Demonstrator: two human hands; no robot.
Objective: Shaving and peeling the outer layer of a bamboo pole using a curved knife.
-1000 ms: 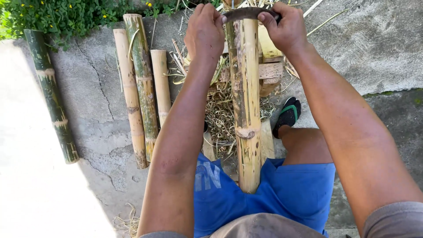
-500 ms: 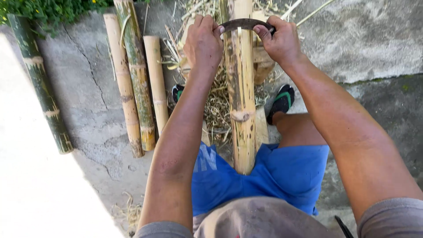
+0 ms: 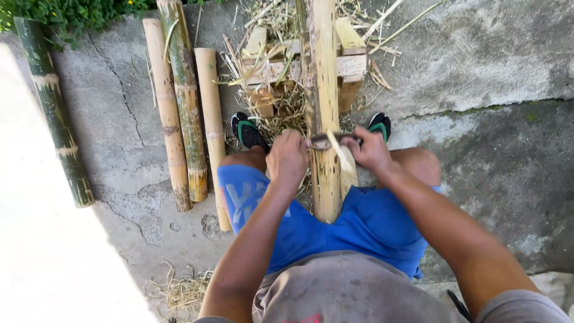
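A long bamboo pole (image 3: pixel 323 90) lies lengthwise between my knees, its far part resting on a low wooden stand (image 3: pixel 353 63). Across the pole sits a curved metal blade (image 3: pixel 327 141) with a grip at each end. My left hand (image 3: pixel 287 161) is closed on the left grip and my right hand (image 3: pixel 371 151) on the right grip, both close to my lap. A pale strip of shaved skin (image 3: pixel 343 158) curls off the pole just behind the blade.
Three cut bamboo lengths (image 3: pixel 186 113) lie side by side on the concrete to my left, and a darker green one (image 3: pixel 55 116) lies further left. Dry shavings (image 3: pixel 281 107) cover the ground under the stand. Green plants (image 3: pixel 72 12) edge the top left.
Both hands have pulled the blade along the pole from the far end toward my body. A strip of bamboo skin has peeled up behind it.
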